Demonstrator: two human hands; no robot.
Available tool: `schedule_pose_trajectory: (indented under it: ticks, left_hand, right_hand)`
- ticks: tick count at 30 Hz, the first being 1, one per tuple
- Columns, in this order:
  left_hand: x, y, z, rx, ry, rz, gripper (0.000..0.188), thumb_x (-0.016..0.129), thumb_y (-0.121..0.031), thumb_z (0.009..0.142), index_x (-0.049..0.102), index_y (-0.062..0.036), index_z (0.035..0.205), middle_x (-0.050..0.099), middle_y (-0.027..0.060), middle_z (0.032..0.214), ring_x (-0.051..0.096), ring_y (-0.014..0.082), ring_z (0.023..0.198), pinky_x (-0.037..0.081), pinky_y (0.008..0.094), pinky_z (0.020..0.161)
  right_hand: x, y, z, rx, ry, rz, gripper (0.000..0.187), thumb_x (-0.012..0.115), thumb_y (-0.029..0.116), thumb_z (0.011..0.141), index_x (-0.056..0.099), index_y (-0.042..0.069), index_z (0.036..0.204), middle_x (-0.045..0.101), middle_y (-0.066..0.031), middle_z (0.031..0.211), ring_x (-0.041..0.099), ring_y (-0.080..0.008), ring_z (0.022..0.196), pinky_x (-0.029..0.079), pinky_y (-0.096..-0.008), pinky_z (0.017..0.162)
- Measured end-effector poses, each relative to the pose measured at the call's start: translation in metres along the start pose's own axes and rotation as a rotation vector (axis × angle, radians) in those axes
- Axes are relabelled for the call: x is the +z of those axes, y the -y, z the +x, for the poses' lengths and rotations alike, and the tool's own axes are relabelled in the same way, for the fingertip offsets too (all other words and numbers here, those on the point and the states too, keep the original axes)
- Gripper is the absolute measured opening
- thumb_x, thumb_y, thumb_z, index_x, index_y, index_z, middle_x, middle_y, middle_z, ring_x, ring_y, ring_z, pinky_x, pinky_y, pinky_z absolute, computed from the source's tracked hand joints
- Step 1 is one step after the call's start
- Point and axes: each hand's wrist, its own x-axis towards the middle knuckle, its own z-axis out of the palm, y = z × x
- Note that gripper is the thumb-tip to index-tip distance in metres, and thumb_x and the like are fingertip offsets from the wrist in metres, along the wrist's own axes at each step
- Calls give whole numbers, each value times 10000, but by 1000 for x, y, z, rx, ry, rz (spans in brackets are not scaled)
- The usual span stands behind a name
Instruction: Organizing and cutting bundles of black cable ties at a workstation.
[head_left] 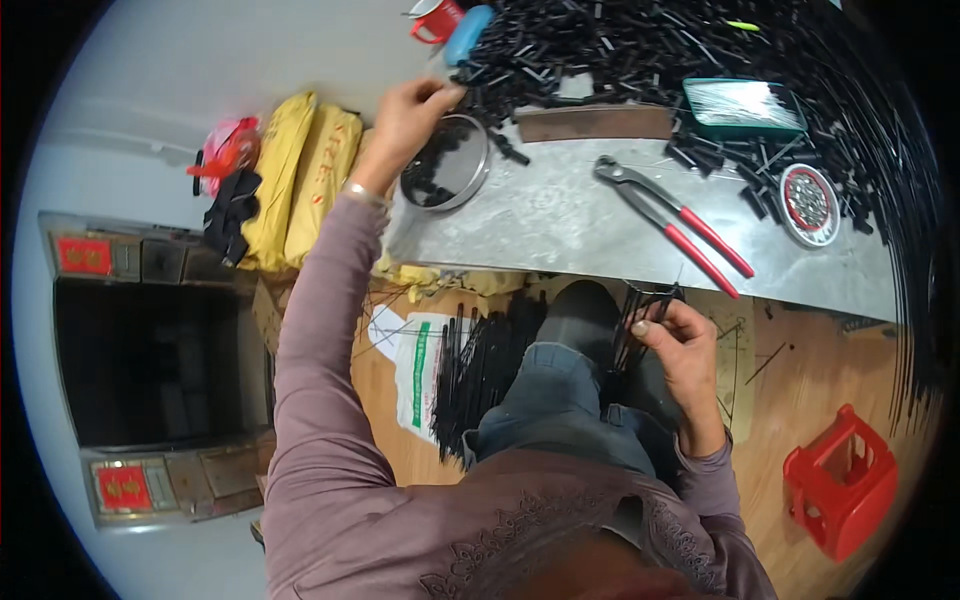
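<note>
Metal counter (545, 225) fills the upper part of the head view, with wood floor below it. The left grip (446, 98) reaches up to the near edge of a big black heap (610, 50); thumb and forefinger are close together, but whether they pinch a piece I cannot tell. Just below it sits a round dish (468, 160) holding some black pieces. The right grip (656, 320), low by the counter's edge, pinches a few thin black strands (628, 322). Above it lie pliers (668, 230), untouched; farther up are a green tray (745, 129) of silvery pins and a bowl (820, 240) of small metal bits.

The work looks far from done: the dish holds only a little, the heap spreads wide, and the strands are in hand. More rods (490, 375) lie well left of the right grip, unhandled. No finished piece can be told apart.
</note>
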Motion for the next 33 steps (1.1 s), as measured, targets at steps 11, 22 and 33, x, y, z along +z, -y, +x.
schedule_pose_trajectory:
  ticks: [11,22,33]
  left_hand:
    - [2,66,-62,230,-145,329,262,686,-155,780,679,-36,1013,627,118,886,611,249,794,485,343,721]
    - [26,56,-58,278,-135,577,183,666,-179,787,614,-47,902,616,170,897,598,350,885,472,446,738]
    - [17,-2,-103,224,110,-328,243,608,-174,891,614,-28,1085,610,27,903,571,143,837,474,291,743]
  right_hand:
    - [44,-4,-18,-7,56,-112,117,704,14,809,657,-21,910,674,-43,870,609,-88,794,494,-227,748]
    - [64,-9,-39,-74,12,-199,90,687,27,798,640,-23,857,653,-46,825,579,-95,751,470,-234,693]
    - [59,-12,-28,-99,50,-332,164,673,140,843,660,-10,909,644,-27,763,581,-85,686,464,-235,637]
